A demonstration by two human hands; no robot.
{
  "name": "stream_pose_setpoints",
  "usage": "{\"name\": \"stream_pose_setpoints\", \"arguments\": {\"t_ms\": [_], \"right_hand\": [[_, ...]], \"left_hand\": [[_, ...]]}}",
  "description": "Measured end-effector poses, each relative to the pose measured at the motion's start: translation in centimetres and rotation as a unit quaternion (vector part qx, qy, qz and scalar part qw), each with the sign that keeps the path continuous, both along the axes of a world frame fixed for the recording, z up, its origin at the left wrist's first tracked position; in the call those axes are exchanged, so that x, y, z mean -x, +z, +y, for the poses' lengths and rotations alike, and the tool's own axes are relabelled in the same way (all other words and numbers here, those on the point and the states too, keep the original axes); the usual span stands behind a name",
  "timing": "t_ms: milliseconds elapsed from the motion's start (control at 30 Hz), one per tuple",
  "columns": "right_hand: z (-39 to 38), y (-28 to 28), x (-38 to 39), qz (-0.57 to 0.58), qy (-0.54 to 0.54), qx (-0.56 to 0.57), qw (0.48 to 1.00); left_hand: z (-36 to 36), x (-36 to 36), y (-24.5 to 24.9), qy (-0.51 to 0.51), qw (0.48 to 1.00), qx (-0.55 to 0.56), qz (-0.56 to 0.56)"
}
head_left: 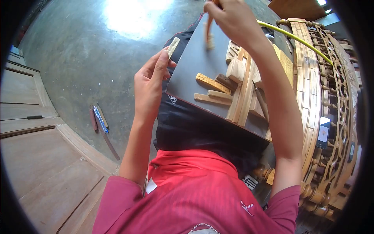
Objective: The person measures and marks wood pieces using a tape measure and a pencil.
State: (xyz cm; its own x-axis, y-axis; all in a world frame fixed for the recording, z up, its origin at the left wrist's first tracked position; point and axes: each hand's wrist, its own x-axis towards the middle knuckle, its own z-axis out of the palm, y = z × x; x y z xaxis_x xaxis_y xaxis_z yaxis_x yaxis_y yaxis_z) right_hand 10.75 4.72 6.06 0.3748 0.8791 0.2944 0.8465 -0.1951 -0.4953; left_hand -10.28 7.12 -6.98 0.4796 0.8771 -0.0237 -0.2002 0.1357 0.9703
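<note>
Between the thumb and fingers of my left hand [153, 74] is a small pale wooden piece [174, 45], raised beside the left edge of a grey board [186, 76] that lies across my lap. My right hand [224, 12] is closed round the handle of a brush [210, 40], its bristles pointing down over the far part of the board and slightly blurred. Several wooden blocks lie on the board, among them a yellowish carved strip [213, 83], a dark block [226, 82] and a thick pale block [235, 70]. Long wooden strips [239, 93] lie beside them, partly behind my right forearm.
A carved wooden bench [306, 78] stands at the right, with a phone [323, 132] on it and a yellow hose [298, 38] above. Wooden panels [50, 171] stand at the left. On the floor lie several slim tools, one a long flat blade [111, 146].
</note>
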Motion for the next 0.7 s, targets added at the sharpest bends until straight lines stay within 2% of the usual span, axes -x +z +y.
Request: {"name": "stream_pose_setpoints", "arguments": {"t_ms": [33,67,167,200,267,367,400,433,500,567,633,700], "right_hand": [[-0.1,0.5,0.7,0.108,0.015,-0.013,0.994],[0.7,-0.1,-0.6,0.25,0.084,-0.054,0.963],[-0.1,1.6,0.2,0.17,0.113,-0.123,0.971],[0.1,2.4,-0.2,0.17,0.131,-0.095,0.972],[-0.8,3.0,0.3,0.223,0.194,-0.109,0.949],[-1.6,3.5,2.9,0.265,0.191,-0.046,0.944],[-1.9,3.0,3.5,0.179,0.22,-0.072,0.956],[-2.3,4.6,4.2,0.087,0.161,0.016,0.983],[-2.1,5.3,4.9,0.069,0.142,0.01,0.987],[-1.6,2.0,4.1,0.217,0.217,-0.17,0.936],[-2.1,1.8,4.5,0.204,0.22,-0.125,0.946],[-3.1,3.0,4.5,0.172,0.178,-0.083,0.965]], "left_hand": [[0.1,0.0,-0.2,-0.004,0.999,0.022,-0.022],[0.3,0.0,-0.5,-0.006,0.998,0.046,-0.045],[0.9,0.4,-0.7,-0.006,0.987,0.114,-0.113],[1.1,0.5,-0.7,-0.006,0.981,0.136,-0.136],[1.4,0.7,-1.0,0.008,0.974,0.16,-0.161],[1.1,0.7,-0.7,0.012,0.967,0.164,-0.194],[1.0,0.7,-0.4,0.011,0.966,0.16,-0.205],[0.9,0.6,-0.2,0.016,0.967,0.158,-0.2],[1.0,0.6,0.3,0.025,0.969,0.156,-0.189],[1.5,0.8,-0.4,0.02,0.967,0.153,-0.201],[1.5,1.0,-0.8,0.015,0.966,0.156,-0.207],[1.4,0.8,-0.8,0.009,0.964,0.16,-0.212]]}}
